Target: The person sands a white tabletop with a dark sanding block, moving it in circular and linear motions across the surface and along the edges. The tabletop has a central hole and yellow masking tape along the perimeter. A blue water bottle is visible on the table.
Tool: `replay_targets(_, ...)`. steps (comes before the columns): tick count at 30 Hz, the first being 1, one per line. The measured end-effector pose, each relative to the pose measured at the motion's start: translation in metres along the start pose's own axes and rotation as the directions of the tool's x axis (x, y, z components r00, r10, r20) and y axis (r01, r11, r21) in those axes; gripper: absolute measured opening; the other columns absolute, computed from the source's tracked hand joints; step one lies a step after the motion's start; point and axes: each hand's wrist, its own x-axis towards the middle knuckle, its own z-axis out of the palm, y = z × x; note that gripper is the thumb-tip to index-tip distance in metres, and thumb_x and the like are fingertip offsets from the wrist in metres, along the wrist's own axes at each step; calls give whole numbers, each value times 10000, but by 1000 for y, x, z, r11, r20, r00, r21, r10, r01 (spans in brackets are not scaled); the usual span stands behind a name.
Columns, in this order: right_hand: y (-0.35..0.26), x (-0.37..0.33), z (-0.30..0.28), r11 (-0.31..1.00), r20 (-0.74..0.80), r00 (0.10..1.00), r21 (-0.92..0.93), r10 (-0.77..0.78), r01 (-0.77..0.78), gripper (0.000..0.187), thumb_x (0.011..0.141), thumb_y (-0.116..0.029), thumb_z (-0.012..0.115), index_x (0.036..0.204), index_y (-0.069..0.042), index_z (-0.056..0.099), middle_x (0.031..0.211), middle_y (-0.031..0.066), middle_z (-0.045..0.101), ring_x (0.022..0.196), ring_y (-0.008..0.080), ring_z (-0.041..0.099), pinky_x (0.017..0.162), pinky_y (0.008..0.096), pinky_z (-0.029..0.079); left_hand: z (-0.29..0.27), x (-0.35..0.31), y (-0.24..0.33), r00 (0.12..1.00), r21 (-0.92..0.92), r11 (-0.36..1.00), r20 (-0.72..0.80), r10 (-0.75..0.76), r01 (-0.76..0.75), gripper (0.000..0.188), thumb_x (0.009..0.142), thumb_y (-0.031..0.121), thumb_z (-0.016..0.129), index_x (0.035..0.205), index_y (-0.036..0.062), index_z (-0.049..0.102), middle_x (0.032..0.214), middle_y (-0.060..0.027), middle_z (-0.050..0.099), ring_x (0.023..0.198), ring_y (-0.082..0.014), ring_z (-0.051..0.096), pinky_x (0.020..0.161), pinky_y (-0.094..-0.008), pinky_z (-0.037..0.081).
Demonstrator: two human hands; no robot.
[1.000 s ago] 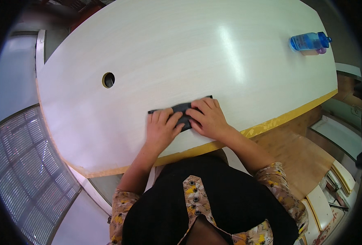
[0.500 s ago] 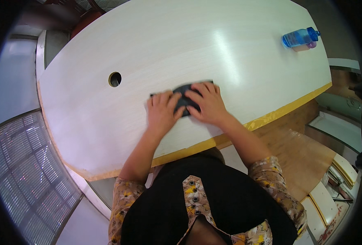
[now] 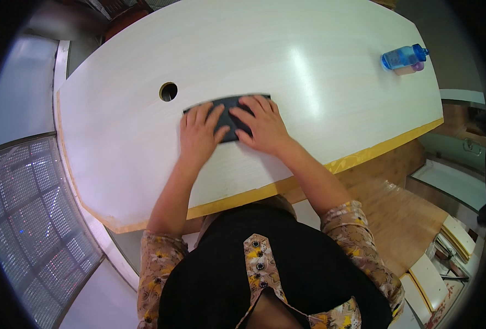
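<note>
A dark grey, flat rectangular piece, like a folded cloth, lies on the white tabletop. Its far edge is slightly bowed and its two far corners show. My left hand rests flat on its left part, fingers spread toward the far edge. On the right part lies my right hand, also palm down with fingers apart. Between the two thumbs a strip of the dark piece is uncovered. Both palms hide much of its near side.
A round cable hole opens in the tabletop beyond my left hand. At the far right a blue bottle lies beside a small pinkish item. Yellow tape runs along the near table edge. A dark red chair stands at the far left.
Both hands and the dark piece have moved left across the tabletop, closer to the cable hole. More of the piece shows between my hands. The view has shifted slightly.
</note>
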Motion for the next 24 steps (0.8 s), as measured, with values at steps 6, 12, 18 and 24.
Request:
replay_targets(6, -18, -2, 2, 999, 52, 998, 36, -24, 22, 526, 814, -316, 780, 1309, -172, 670, 1395, 114, 546, 1342, 345, 468, 1117, 545, 347, -5, -24, 1, 999, -12, 999, 26, -39, 39, 610, 854, 351, 806, 1415, 183, 635, 1428, -80, 574, 1344, -309, 498, 1107, -508, 376)
replay_targets(12, -81, -73, 2, 990, 220, 966, 87, -132, 115, 546, 789, -366, 809, 1292, -195, 680, 1379, 91, 547, 1325, 324, 474, 1104, 529, 341, -36, -146, 32, 983, -43, 997, 172, -59, 67, 706, 837, 365, 816, 1480, 181, 589, 1539, -99, 503, 1435, -321, 434, 1167, -538, 329)
replay_targets(18, -94, -3, 43, 972, 151, 964, 118, -220, 204, 577, 811, -352, 794, 1339, -164, 656, 1414, 112, 562, 1342, 337, 483, 1108, 539, 369, -41, -132, -39, 979, 68, 981, 82, -189, 183, 721, 845, 322, 818, 1516, 226, 572, 1567, -44, 508, 1437, -307, 463, 1172, -514, 362)
replay_targets(24, -124, 84, 87, 984, 36, 986, 76, -164, 161, 589, 830, -311, 792, 1369, -148, 621, 1391, 111, 545, 1324, 331, 478, 1096, 518, 363, -63, -83, -134, 985, 62, 984, 12, -170, 169, 638, 924, 252, 744, 1526, 176, 547, 1612, -72, 465, 1487, -328, 414, 1215, -506, 337)
